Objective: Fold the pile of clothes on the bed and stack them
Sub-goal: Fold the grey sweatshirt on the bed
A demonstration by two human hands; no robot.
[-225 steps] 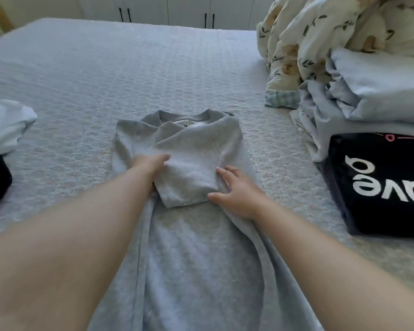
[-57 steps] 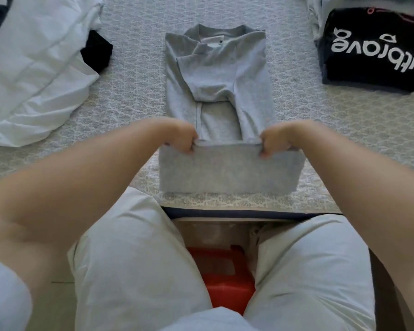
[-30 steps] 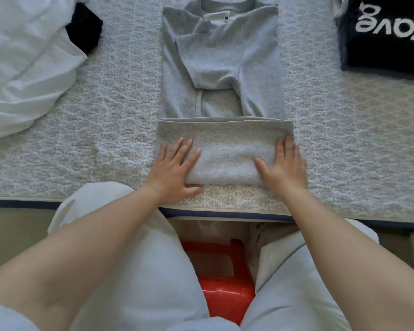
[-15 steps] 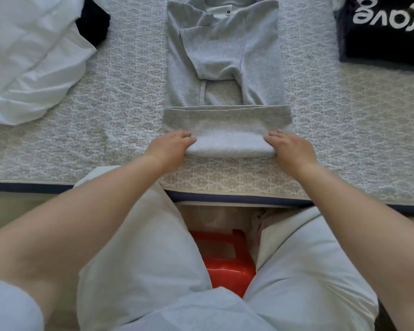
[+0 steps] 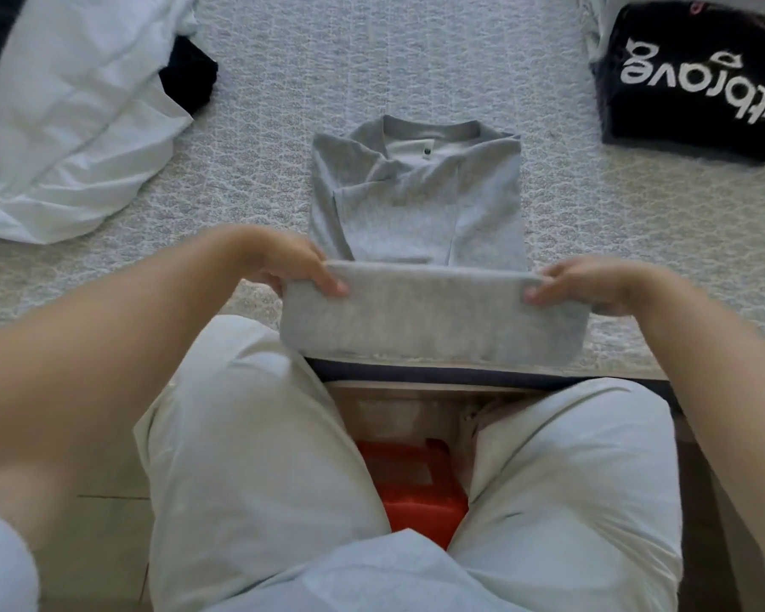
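1. Quilted pale grey bed cover (image 5: 416,59) underneath everything, with its near edge at the knees.
2. Grey shirt (image 5: 416,201) in the middle of the bed, collar away, sleeves folded in over the chest; lower part doubled into a thick fold and lifted at the near edge.
3. Left hand (image 5: 292,262) pinching the fold's left end, fingers curled over the top.
4. Right hand (image 5: 588,284) pinching the right end the same way.
5. Folded black shirt (image 5: 690,77) with white lettering far right, well apart.
6. Loose white clothes (image 5: 71,112) far left, over a dark garment (image 5: 191,72).
7. Red stool (image 5: 411,488) between pale trouser legs (image 5: 248,470).
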